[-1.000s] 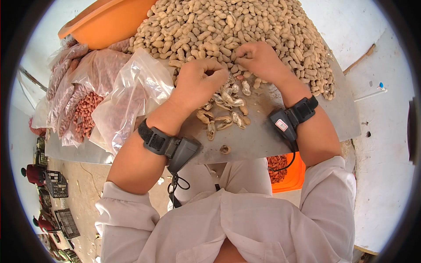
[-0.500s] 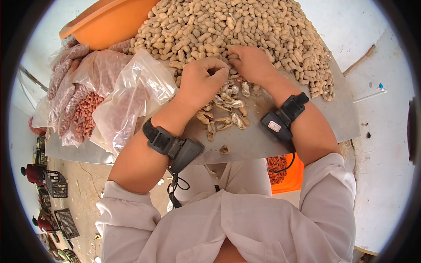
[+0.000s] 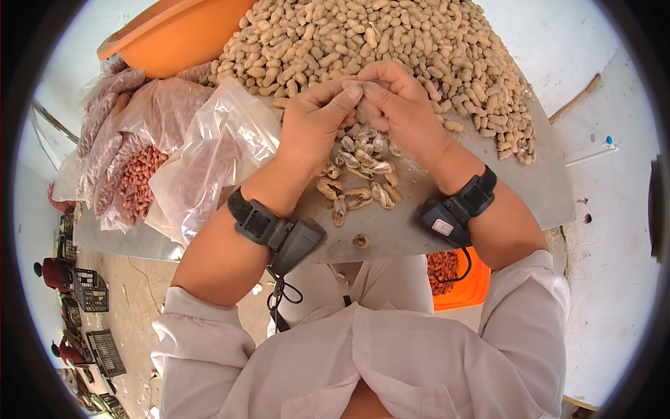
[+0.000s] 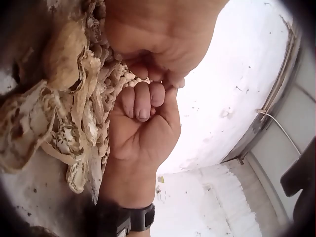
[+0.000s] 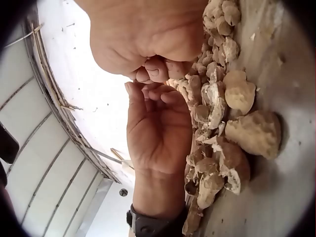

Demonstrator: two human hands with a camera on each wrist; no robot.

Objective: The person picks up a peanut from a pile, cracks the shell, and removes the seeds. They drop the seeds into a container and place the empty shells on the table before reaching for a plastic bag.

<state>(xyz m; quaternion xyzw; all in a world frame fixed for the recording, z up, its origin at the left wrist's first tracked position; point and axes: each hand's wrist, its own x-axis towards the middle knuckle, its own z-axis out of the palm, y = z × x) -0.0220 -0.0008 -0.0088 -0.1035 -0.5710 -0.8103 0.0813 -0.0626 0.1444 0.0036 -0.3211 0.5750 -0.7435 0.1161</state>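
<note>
Thumb and fingertips of the left hand (image 3: 312,126) and right hand (image 3: 412,119) meet in front of the peanut pile (image 3: 363,42). Between them they pinch what seems to be a peanut, almost wholly covered by the fingers. In the left wrist view, the right hand (image 4: 143,131) has its fingers curled in, with a small reddish kernel (image 4: 153,111) showing beside them. The right wrist view shows the left hand (image 5: 160,133) palm on, fingers bent and thumb raised to the other hand. Split shells (image 3: 359,197) lie on the metal tabletop (image 3: 300,241) below both hands.
Clear bags of reddish kernels (image 3: 143,171) and an orange basin (image 3: 174,38) stand at the left. Under the table's front edge is an orange container (image 3: 474,286) with reddish kernels. Black crates (image 3: 105,353) and people sit on the floor at far left.
The right hand has come left from the pile's edge to meet the left hand. The left hand has risen slightly and its fingertips now touch the right hand's.
</note>
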